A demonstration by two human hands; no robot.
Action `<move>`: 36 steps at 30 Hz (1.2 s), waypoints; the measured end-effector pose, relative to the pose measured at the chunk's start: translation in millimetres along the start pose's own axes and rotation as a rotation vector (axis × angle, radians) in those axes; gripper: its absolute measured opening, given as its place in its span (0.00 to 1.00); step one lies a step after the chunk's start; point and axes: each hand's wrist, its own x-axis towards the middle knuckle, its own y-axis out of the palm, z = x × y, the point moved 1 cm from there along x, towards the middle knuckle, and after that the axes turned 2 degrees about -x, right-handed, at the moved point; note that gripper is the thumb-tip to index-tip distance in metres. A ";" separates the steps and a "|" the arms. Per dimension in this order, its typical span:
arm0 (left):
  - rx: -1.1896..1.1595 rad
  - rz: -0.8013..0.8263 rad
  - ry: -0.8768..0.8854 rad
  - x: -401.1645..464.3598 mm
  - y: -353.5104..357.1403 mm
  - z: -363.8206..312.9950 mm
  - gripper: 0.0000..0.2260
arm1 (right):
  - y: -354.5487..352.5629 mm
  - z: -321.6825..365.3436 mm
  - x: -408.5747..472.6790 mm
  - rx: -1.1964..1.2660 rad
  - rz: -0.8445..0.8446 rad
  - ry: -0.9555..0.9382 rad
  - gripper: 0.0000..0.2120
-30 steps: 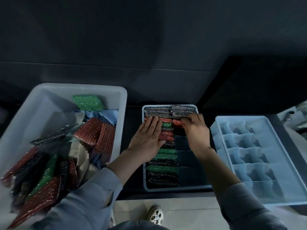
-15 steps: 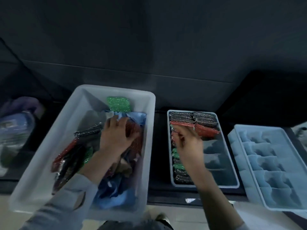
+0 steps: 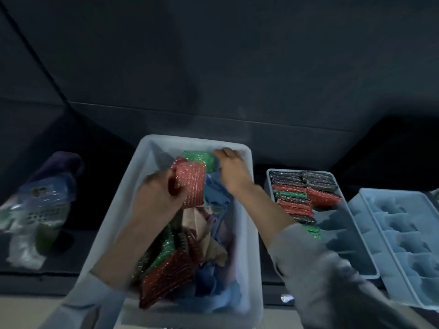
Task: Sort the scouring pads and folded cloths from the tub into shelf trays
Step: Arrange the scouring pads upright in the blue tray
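Hands are both working inside the tub (image 3: 142,186). The left hand (image 3: 155,198) is gripping a red pad (image 3: 190,184), fingers curled round its near edge and lifting it clear of the heap. The right hand (image 3: 234,172) is reaching just beyond it, fingertips pinching at the far corner of a green pad (image 3: 199,159) lying against the tub's back wall; blur is making it hard to tell whether that pinch is closing on the pad or only touching it.

Below the left hand, more pads are lying on edge among loose cloths (image 3: 213,193), blue and beige, all tangled together. Right of the right forearm, the tray (image 3: 356,252) is holding packed rows of dark, red and green pads at its far end, its near compartments standing open. Further right, a second tray (image 3: 403,233) is sitting beside it with nothing showing in its cells.

Judging from this, the risk is in the tangle: a pad pulled up quickly could be dragging a cloth with it, unfolding it or spilling it over the rim. A weak corner pinch on the green pad could also be letting it slip back behind the heap. Carrying two pads at once might be crowding the packed rows and knocking them askew.
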 end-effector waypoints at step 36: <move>-0.198 0.663 -0.486 -73.3 -14.3 59.3 0.42 | -8.2 39.1 -139.8 0.668 0.285 0.419 0.35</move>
